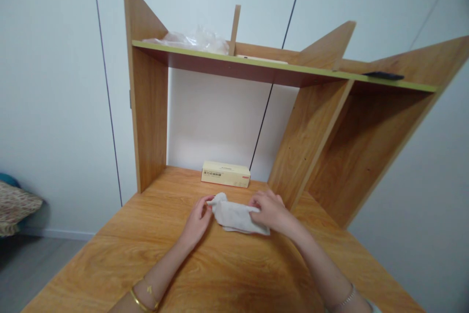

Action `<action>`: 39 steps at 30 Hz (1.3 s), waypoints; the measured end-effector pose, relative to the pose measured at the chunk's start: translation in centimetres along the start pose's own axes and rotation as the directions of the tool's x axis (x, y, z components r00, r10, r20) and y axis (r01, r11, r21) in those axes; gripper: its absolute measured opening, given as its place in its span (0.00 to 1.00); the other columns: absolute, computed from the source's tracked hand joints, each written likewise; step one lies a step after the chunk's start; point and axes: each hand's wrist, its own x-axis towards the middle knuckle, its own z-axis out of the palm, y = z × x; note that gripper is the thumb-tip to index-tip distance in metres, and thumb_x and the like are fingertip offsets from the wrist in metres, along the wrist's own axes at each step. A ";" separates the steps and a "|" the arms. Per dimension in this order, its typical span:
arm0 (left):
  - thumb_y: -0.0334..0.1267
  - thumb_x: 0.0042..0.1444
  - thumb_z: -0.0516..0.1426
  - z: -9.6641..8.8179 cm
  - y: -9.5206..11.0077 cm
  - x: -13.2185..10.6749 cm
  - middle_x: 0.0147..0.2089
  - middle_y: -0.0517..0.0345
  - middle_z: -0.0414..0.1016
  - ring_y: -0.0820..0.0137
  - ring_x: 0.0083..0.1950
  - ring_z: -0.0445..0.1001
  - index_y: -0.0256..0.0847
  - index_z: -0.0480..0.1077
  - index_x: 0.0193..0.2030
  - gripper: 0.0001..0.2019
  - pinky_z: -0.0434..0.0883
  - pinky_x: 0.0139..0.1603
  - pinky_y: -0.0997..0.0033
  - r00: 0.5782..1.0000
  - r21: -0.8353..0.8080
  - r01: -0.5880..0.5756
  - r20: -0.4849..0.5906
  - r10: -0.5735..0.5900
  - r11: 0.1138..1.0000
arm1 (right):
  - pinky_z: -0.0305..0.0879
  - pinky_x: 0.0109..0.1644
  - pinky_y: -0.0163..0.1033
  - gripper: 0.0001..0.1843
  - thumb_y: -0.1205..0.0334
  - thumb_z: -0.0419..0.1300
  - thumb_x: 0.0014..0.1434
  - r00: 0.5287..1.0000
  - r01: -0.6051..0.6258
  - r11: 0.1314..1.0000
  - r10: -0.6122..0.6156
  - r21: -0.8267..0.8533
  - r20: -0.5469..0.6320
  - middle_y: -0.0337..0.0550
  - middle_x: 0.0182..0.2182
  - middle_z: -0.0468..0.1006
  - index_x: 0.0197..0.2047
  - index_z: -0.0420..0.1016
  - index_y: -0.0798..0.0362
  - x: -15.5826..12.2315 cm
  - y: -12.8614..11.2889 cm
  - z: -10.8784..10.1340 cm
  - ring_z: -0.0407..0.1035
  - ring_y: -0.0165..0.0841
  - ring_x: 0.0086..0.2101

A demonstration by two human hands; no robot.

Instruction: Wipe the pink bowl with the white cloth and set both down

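A white cloth [236, 216], soft and folded in layers, lies on the wooden desk with a bunched end at its left; its exact kind is hard to make out. My left hand [200, 218] is at that bunched end, fingers curled, and its fingertips appear to pinch the cloth's edge. Over the right part of the cloth, my right hand [269, 209] has bent fingers closed on the fabric. Some right fingertips are hidden behind the hand and cloth.
Behind the cloth stands a long cream box [225, 175] with printed text. A wooden shelf unit [150, 117] rises from the desk [234, 274], its upright panel close to my right hand. A clear plastic bag [198, 41] and a dark flat item [383, 75] rest on the upper shelf.
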 end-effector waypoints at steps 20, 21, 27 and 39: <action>0.31 0.40 0.57 -0.3 2.8 -1.2 0.44 0.56 0.71 0.65 0.46 0.68 0.41 0.68 0.44 0.20 0.62 0.45 0.69 0.716 -0.284 0.373 0.694 -0.079 0.883 | 0.62 0.33 0.36 0.12 0.53 0.56 0.45 0.987 0.141 0.838 -0.076 0.527 -0.144 0.39 0.27 0.75 0.30 0.73 0.50 -6.3 0.8 -7.6 0.67 0.34 0.30; 0.30 0.38 0.58 -0.3 2.8 -1.2 0.40 0.58 0.72 0.67 0.42 0.68 0.41 0.69 0.41 0.19 0.62 0.42 0.71 0.707 -0.270 0.391 0.700 -0.099 0.880 | 0.62 0.33 0.36 0.13 0.53 0.55 0.46 0.987 0.143 0.832 -0.077 0.536 -0.144 0.40 0.28 0.75 0.32 0.74 0.50 -6.5 1.2 -7.5 0.67 0.34 0.31; 0.32 0.38 0.56 -1.3 3.3 -0.7 0.36 0.58 0.72 0.68 0.36 0.68 0.40 0.68 0.43 0.20 0.61 0.36 0.74 0.753 -0.314 0.428 0.642 -0.143 0.848 | 0.62 0.34 0.37 0.17 0.49 0.54 0.47 0.994 0.056 0.837 0.006 0.544 -0.111 0.42 0.30 0.75 0.33 0.73 0.51 -6.6 5.3 -4.9 0.68 0.36 0.32; 0.30 0.37 0.53 -1.0 3.2 -1.0 0.34 0.56 0.72 0.60 0.38 0.68 0.44 0.71 0.41 0.20 0.59 0.42 0.64 0.950 0.505 -0.027 0.283 -0.135 0.863 | 0.61 0.30 0.36 0.26 0.51 0.60 0.39 0.988 -0.157 0.638 0.108 0.754 0.115 0.39 0.28 0.72 0.41 0.68 0.55 -5.8 10.9 6.3 0.67 0.33 0.28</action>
